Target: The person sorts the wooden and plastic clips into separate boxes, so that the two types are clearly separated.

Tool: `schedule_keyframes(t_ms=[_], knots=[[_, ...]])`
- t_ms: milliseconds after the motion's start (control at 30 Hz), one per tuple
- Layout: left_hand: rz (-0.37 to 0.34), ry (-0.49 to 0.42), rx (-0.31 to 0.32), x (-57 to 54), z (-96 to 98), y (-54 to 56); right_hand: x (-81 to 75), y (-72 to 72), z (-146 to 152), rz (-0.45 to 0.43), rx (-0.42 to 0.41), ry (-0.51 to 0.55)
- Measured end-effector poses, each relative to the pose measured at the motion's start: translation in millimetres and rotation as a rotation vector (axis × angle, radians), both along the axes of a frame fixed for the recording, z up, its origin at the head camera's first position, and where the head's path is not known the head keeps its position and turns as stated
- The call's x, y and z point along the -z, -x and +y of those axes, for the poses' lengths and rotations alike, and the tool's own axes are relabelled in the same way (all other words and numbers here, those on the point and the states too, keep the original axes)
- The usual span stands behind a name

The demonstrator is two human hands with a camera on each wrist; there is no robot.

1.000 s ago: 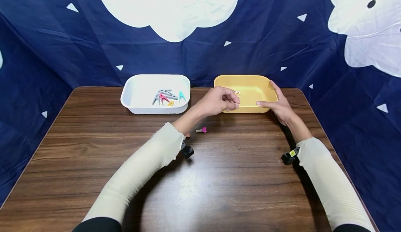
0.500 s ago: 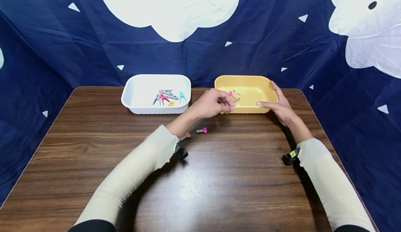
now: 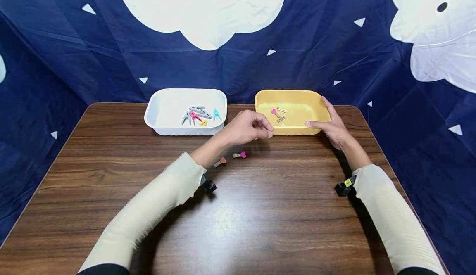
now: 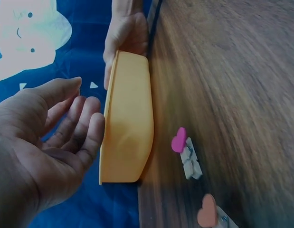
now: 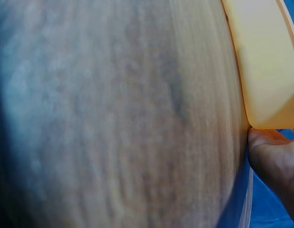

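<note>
My left hand (image 3: 248, 127) hovers at the near left corner of a yellow plastic basin (image 3: 316, 105), fingers loosely bent and nothing visible in them. My right hand (image 3: 334, 129) grips the basin's right end, thumb over the near rim and fingers along the outer side. In the basin lie a pink-heart wooden clothespin (image 3: 275, 112) and plain-looking small wooden clothespins (image 3: 281, 110). Below my left hand, on the table, rest another wooden clothespin with a pink heart (image 4: 187, 154) and one with an orange heart (image 3: 220, 162).
A white plastic basin (image 3: 156, 114) stands to the left, with several grey, red, teal and yellow plastic clothespins (image 3: 201, 113) inside. Behind the brown wooden table (image 3: 260, 209) hangs a dark blue cloth (image 3: 316, 39) with white cloud shapes.
My left hand has drawn back from over the yellow basin, down and to the left. Clothespins inside it and the orange-heart one have come into sight. The right hand stays put.
</note>
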State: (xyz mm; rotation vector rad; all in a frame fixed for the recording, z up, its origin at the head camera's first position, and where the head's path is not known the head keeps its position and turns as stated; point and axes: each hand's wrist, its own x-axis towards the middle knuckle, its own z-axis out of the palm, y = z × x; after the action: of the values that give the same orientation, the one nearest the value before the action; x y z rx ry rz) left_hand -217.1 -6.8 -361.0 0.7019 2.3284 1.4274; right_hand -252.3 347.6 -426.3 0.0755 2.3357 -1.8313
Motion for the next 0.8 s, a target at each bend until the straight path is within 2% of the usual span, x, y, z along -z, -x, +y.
schedule_keyframes(t_ms=[467,800], knots=[[0.015,0.046,0.013,6.3,-18.5,-7.3,-1.2,-0.4,-1.2,0.002,-0.003,0.01],[0.016,0.088,0.007,9.9,-31.7,-12.5,0.7,1.6,0.4,0.007,-0.003,-0.029]])
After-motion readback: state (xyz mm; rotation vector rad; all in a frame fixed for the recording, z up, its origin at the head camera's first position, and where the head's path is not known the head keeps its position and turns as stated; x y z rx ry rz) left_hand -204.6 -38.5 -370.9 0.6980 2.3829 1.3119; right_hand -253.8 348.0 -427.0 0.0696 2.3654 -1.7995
